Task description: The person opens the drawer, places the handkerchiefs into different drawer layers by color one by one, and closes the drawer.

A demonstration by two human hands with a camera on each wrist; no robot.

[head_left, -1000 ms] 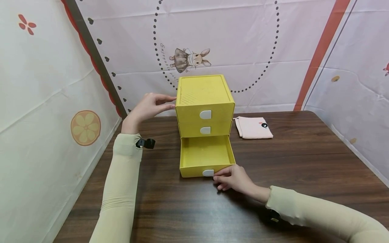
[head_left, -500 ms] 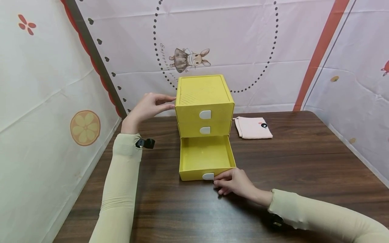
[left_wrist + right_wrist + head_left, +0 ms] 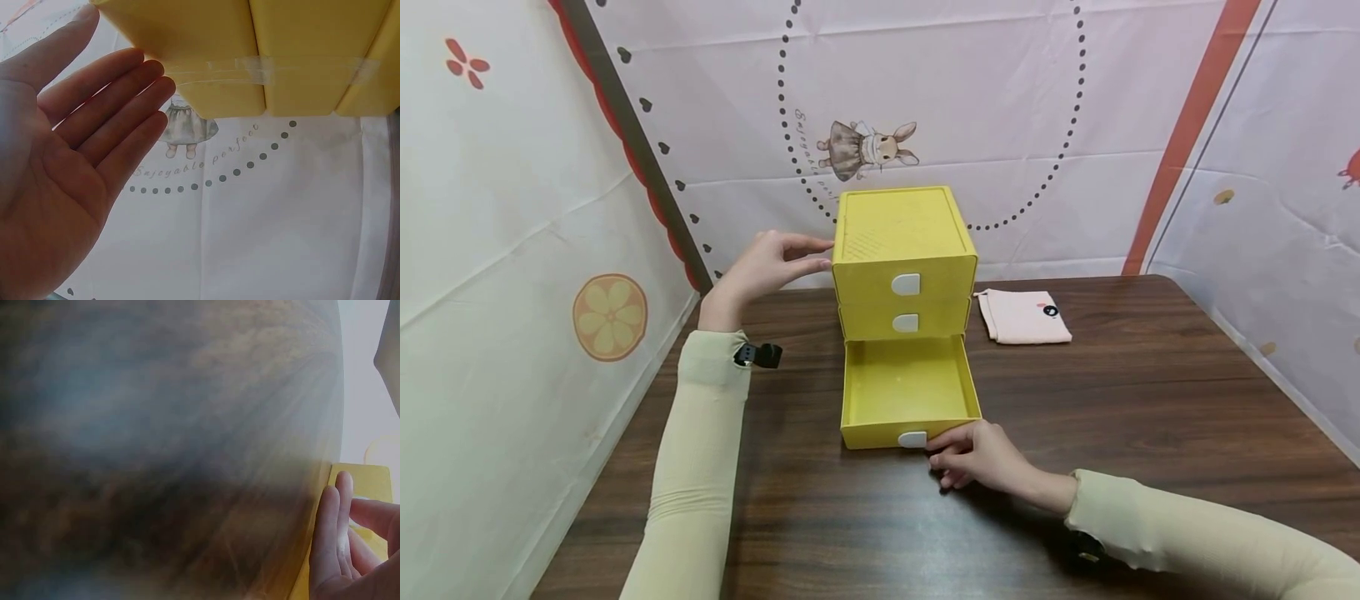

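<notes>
A yellow drawer unit [image 3: 906,225] with three tiers stands on the table in the head view. Its bottom drawer [image 3: 910,379] is pulled out, and the yellow floor of it shows. My left hand [image 3: 767,265] rests its fingertips on the unit's left side near the top. Straight, spread fingers of that hand appear beside the yellow wall [image 3: 206,37] in the left wrist view. My right hand [image 3: 981,454] pinches the white handle [image 3: 912,439] of the bottom drawer at its right edge. In the right wrist view, fingers [image 3: 325,537] partly hide the drawer front [image 3: 369,478].
A folded pink cloth [image 3: 1026,317] lies to the right of the unit on the dark wooden table [image 3: 1150,392]. Behind it hangs a printed fabric backdrop [image 3: 1000,100], with more fabric along both sides. Clear tape [image 3: 250,69] runs across the unit's side.
The bottom drawer has slid a little farther out towards me, with my right hand moving along at its handle. My left hand has stayed against the unit's side.
</notes>
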